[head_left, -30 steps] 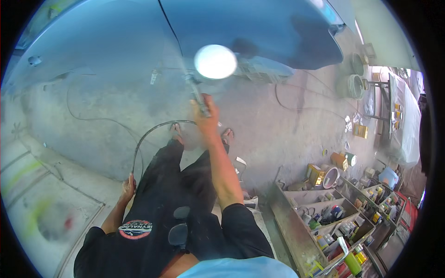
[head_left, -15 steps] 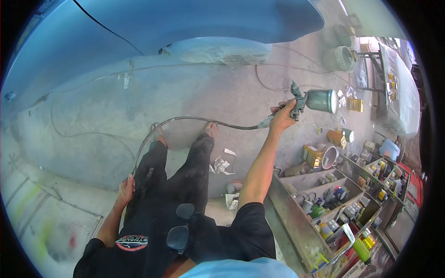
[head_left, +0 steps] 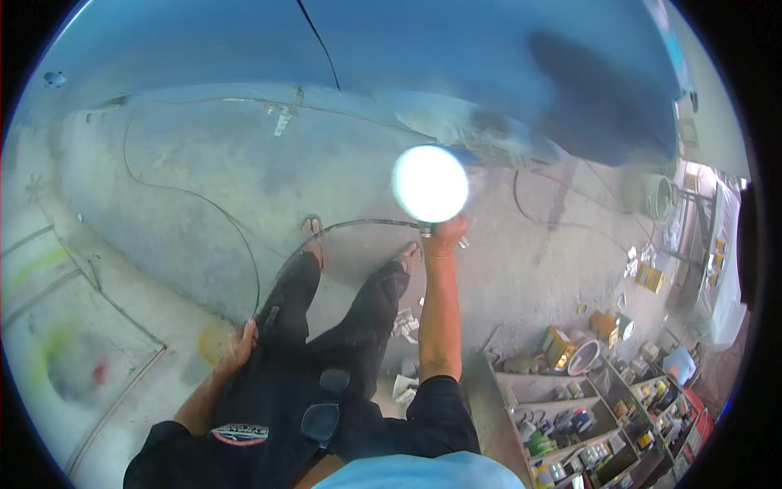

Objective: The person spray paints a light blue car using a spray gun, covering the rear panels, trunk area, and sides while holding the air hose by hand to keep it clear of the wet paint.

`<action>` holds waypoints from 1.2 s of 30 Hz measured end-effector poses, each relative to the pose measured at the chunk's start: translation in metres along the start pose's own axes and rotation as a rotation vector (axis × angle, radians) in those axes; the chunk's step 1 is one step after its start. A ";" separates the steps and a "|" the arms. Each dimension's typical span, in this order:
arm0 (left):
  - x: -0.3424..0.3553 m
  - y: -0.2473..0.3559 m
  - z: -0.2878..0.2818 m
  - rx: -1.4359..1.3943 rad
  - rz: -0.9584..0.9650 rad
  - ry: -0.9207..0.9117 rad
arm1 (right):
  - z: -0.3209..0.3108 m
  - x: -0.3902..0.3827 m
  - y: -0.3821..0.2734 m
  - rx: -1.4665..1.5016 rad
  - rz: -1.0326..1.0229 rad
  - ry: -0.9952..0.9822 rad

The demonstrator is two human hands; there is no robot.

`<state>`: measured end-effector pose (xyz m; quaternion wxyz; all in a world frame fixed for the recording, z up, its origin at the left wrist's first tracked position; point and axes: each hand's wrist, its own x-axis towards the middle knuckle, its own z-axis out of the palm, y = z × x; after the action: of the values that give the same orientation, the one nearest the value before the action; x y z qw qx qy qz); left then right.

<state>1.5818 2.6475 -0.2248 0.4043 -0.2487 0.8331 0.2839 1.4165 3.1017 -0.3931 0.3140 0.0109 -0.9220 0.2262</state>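
My right hand [head_left: 445, 234] is closed around the handle of a spray gun, out in front of me near the blue car body [head_left: 391, 49]. The gun's round cup [head_left: 430, 184] faces up with a glaring white end, hiding most of the gun and some fingers. From the gun a dark air hose [head_left: 358, 222] arcs left over my feet and down to my left side. There my left hand [head_left: 239, 344] is closed on the hose, beside my thigh. Plastic sheeting [head_left: 456, 118] covers the car's lower part.
A wooden shelf box [head_left: 497, 407] full of cans and bottles stands at my lower right. Beyond it are yellow tins [head_left: 556, 346], a bucket [head_left: 660, 198] and a plastic-covered rack [head_left: 721, 269]. A loose hose [head_left: 183, 189] and crumpled paper [head_left: 405, 323] lie on the floor.
My right hand has swung the spray gun left and turned it, so the cup's end now faces up. The view has shifted, bringing more of the blue car in. My left hand still holds the hose.
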 end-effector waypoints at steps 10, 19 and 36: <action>0.001 -0.065 0.029 -0.127 0.004 0.005 | 0.175 -0.008 -0.019 0.010 -0.108 -0.493; 0.012 -0.062 0.015 -0.030 -0.014 -0.046 | 0.177 -0.040 0.006 0.017 0.083 -0.663; 0.042 -0.022 -0.025 -0.030 0.089 -0.011 | -0.215 0.019 0.138 0.761 1.106 0.258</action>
<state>1.5598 2.6070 -0.2517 0.3920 -0.2160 0.8368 0.3153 1.5020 3.3191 -0.2883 0.2341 -0.3792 -0.6036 0.6611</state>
